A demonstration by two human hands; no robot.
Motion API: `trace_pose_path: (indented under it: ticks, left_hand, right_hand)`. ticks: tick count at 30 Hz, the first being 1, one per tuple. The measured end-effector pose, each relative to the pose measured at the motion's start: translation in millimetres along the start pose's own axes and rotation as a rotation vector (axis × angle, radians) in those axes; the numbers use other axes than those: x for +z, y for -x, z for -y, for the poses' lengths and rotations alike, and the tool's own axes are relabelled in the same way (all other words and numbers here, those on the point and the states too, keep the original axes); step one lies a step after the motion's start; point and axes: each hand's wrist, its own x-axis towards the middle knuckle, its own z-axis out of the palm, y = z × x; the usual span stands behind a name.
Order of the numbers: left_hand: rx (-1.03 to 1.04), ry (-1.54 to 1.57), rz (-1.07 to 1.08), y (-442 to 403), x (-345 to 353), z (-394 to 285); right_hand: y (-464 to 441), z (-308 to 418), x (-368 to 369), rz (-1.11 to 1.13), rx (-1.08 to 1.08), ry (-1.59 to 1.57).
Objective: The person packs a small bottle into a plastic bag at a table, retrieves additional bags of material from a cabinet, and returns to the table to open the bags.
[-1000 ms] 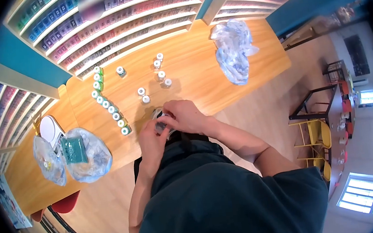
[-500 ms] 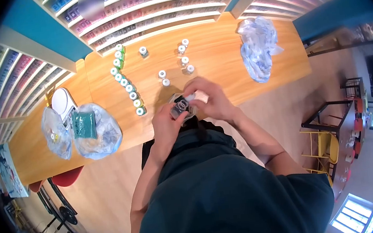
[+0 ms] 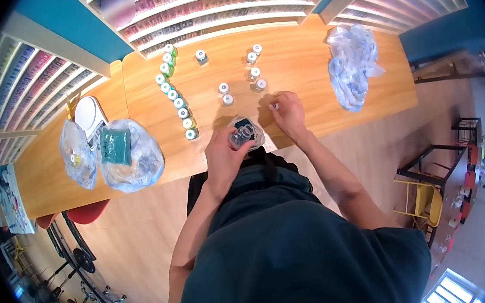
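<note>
My left hand holds a clear open bottle tilted at the table's front edge. Under and beside the bottle lies a clear plastic bag with something dark in it. To the right, my right hand is just above the table, its fingers closed on a small white cap. Beyond the hands, several small white-capped bottles stand in pairs. A row of bottles with green contents runs along their left, and one dark bottle stands apart at the back.
On the wooden table, a crumpled plastic bag lies at the right. At the left are a white scale, a teal packet on a plastic bag, and another bag. Shelves of coloured bottles line the back.
The cap has come off the bottle, and my right hand has moved away to the right with it. My left hand keeps the bottle. The view has shifted, so the table appears further right.
</note>
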Motion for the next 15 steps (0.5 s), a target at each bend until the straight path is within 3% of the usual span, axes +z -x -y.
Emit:
trace_pose_path:
  ticks: [3,6,9,13,15]
  left_hand:
    - [-0.014,-0.019,-0.010,1,0,-2]
    - [0.067,-0.023,-0.063,0,10,10]
    - [0.031,0.015,-0.001,2,8,9]
    - [-0.030,0.017,0.089,2,-6,-5]
    - [-0.030,0.052,0.087,2,-5,-3]
  right_hand:
    - [-7,71,-57,0.254,0.563,-0.554]
    - [-12,125,-80,0.347,0.492,-0.551]
    - [-4,121,-62,0.342,0.404,-0.499]
    - [-3,102,-58,0.450,0.462,-0.805]
    - [-2,99,-61,0.442,0.420,-0.787]
